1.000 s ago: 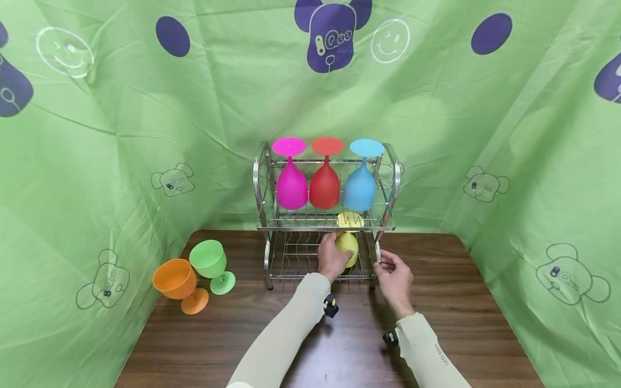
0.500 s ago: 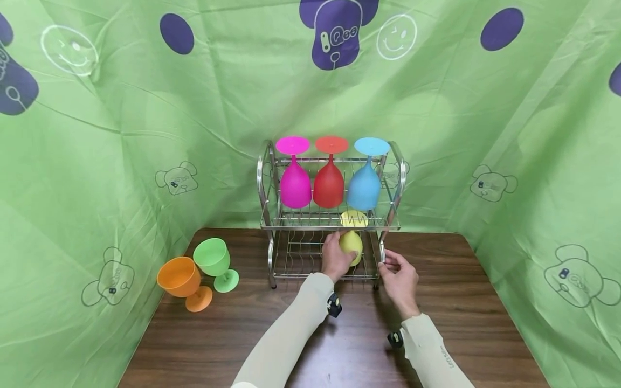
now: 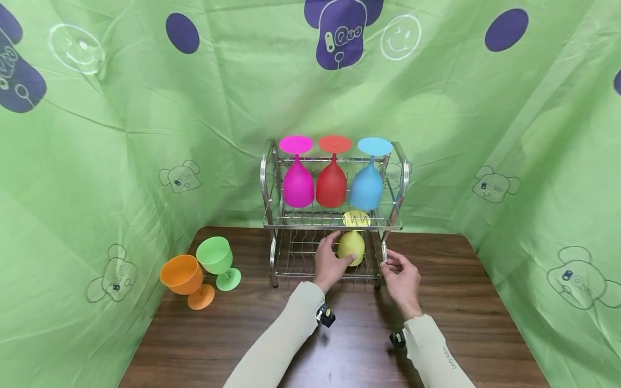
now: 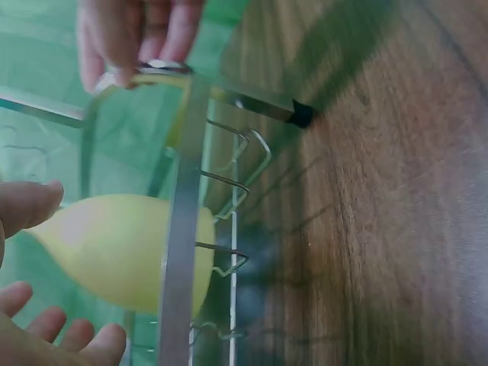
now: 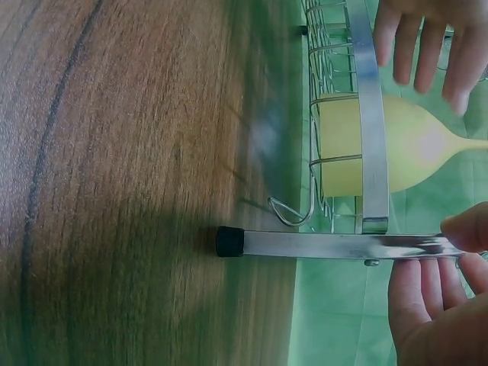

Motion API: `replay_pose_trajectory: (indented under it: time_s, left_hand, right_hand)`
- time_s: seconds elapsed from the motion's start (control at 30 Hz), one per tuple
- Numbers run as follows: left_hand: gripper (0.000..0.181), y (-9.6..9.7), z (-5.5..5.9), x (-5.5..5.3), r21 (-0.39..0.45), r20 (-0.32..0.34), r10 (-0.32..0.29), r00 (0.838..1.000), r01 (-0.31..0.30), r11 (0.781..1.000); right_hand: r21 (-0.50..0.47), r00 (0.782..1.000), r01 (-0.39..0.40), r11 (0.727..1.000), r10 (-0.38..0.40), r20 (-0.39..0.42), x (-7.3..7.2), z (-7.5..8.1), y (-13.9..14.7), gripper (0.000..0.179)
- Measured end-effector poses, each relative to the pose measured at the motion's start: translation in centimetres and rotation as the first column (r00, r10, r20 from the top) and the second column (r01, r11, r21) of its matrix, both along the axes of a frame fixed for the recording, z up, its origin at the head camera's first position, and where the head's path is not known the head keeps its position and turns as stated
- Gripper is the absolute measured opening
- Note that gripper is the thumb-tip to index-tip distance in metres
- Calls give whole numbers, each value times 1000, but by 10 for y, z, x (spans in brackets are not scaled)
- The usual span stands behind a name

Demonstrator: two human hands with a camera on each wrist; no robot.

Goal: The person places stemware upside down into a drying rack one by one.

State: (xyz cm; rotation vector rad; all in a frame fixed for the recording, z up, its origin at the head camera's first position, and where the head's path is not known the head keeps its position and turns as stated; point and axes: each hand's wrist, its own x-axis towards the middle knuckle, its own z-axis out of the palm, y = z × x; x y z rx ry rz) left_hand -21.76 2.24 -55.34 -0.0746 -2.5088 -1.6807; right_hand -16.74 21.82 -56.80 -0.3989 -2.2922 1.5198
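Observation:
A yellow goblet stands upside down on the lower tier of the metal dish rack, near its right end. My left hand is just left of the goblet, thumb and fingers spread, holding nothing. In the left wrist view, a gap shows between the left fingertips and the goblet's bowl. Outside the rack's right side, my right hand pinches the upright metal leg between thumb and fingers.
Upside down on the upper tier are a magenta goblet, a red goblet and a blue goblet. An orange goblet and a green goblet stand upright at the table's left. Green cloth surrounds the wooden table.
My left hand has let go of the yellow goblet and drawn slightly left with its fingers spread. The goblet stays in the rack. My right hand keeps its grip on the leg.

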Motion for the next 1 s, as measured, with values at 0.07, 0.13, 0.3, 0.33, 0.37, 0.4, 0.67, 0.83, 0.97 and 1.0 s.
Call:
replay_pose_trajectory:
  time_s: [0.07,0.13,0.3,0.33,0.37,0.4,0.67,0.83,0.97,1.0]
  left_hand:
    - [79,-6,4,8,50,17,-9,1000,9,999]
    - [78,-13,7,17,86,25,-18,1000,16,996]
    - [73,-35,20,39,166,11,3,1000,-4,986]
    - [72,-40,22,44,178,8,15,1000,-17,984]
    - [70,-47,25,49,184,2,30,1000,-30,982]
    - [69,-53,27,53,185,-3,48,999,-47,982]
    - [59,-109,34,81,212,-67,260,963,-241,947]
    - [64,-140,37,86,286,-78,429,900,-392,874]
    - [71,-159,33,87,334,-94,581,808,-524,783]
    - [73,-164,30,86,345,-95,618,780,-557,756]
  right_hand:
    - [1,1000,10,1000,-10,-5,0,1,2,38]
    - [10,1000,22,1000,-22,-14,0,2,3,38]
    - [32,999,33,999,-32,-20,-2,2,5,37]
    - [35,999,31,999,-31,-18,-2,1,5,37]
    - [35,999,29,999,-28,-16,-2,1,5,37]
    - [33,1000,26,999,-25,-13,-2,1,5,37]
    - [25,1000,2,1000,-2,-7,-2,0,1,38]
    - [24,1000,6,1000,-5,-4,-1,1,1,38]
    - [30,1000,6,1000,-6,4,-1,0,0,38]
    - [33,1000,5,999,-5,4,-1,-1,0,38]
